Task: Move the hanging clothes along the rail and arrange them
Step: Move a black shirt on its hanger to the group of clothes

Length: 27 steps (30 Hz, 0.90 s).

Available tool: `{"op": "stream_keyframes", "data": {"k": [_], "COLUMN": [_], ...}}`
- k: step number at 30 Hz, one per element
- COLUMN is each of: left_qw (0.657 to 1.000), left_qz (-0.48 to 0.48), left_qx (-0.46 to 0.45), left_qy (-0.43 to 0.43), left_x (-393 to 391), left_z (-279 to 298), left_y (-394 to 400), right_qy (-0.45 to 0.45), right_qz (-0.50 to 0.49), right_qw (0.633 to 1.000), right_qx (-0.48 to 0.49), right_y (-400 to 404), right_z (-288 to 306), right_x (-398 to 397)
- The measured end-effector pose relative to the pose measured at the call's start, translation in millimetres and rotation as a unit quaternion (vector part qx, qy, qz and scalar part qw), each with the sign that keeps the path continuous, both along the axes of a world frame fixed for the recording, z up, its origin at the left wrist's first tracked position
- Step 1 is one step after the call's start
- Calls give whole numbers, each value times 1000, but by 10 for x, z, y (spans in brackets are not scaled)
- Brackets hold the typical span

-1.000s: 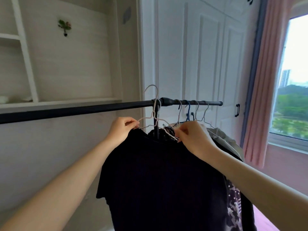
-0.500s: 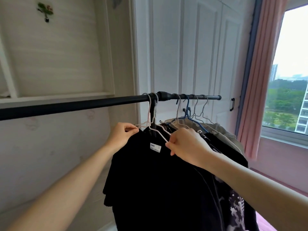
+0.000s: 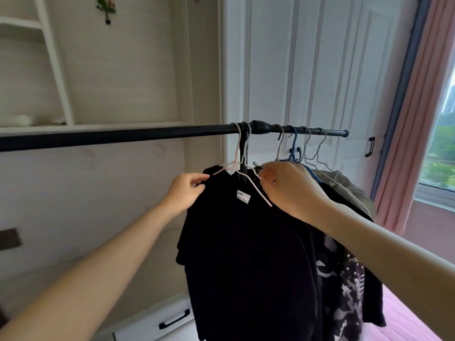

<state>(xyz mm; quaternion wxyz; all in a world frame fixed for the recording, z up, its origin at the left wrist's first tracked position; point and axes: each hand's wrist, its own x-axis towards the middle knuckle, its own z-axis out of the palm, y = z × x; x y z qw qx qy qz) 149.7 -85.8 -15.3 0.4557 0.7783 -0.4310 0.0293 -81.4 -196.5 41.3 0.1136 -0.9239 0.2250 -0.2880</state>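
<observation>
1. A black short-sleeved shirt [image 3: 241,254] with a small white neck label [image 3: 243,195] is hung on a thin white wire hanger [image 3: 242,168], whose hook is seated over a long black metal rail [image 3: 118,136] just at 9 o'clock of the rail's thick black joint collar [image 3: 261,126].
2. The shirt's shoulder at 9 o'clock is pinched by the left hand [image 3: 187,193]; the grip is closed on the fabric between thumb and fingers.
3. The shoulder at 3 o'clock is met by the right hand [image 3: 288,188], with the fingers curled in at the hanger's sloping wire arm; whether wire, cloth or both are held cannot be told.
4. At 3 o'clock of the shirt, more garments are crowded on the thinner rail section: a blue plastic hanger [image 3: 294,148] among pale wire ones, an olive-grey jacket [image 3: 349,190] and a dark garment with white print [image 3: 344,291].
5. White panelled wardrobe doors [image 3: 320,70] are seen behind the rail.
6. A pink curtain [image 3: 418,119] and a window [image 3: 443,156] are found at 3 o'clock.
7. Pale wooden shelving [image 3: 98,126] is at 9 o'clock, and a white drawer with a black handle [image 3: 174,319] at 6 o'clock.
</observation>
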Motion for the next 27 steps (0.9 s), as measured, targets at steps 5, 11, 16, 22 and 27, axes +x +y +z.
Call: {"op": "stream_keyframes", "data": {"k": [5, 11, 16, 22, 27], "left_qw": [999, 991, 976, 948, 909], "left_qz": [45, 127, 205, 296, 389], "left_qx": [-4, 26, 52, 59, 15], "left_qy": [-23, -33, -49, -102, -150], "left_x": [-286, -673, -958, -1152, -1036], "left_z": [-100, -355, -388, -171, 29], "left_y": [556, 1457, 2240, 3181, 3838], "right_qy": [23, 51, 79, 99, 119], "right_qz": [71, 136, 190, 262, 328], "right_qw": [995, 981, 965, 942, 917], "right_qx": [64, 130, 162, 182, 191], "right_y": [355, 893, 1390, 2174, 2827], "right_z": [-38, -304, -530, -575, -554], "right_x": [-121, -186, -69, 206, 515]}}
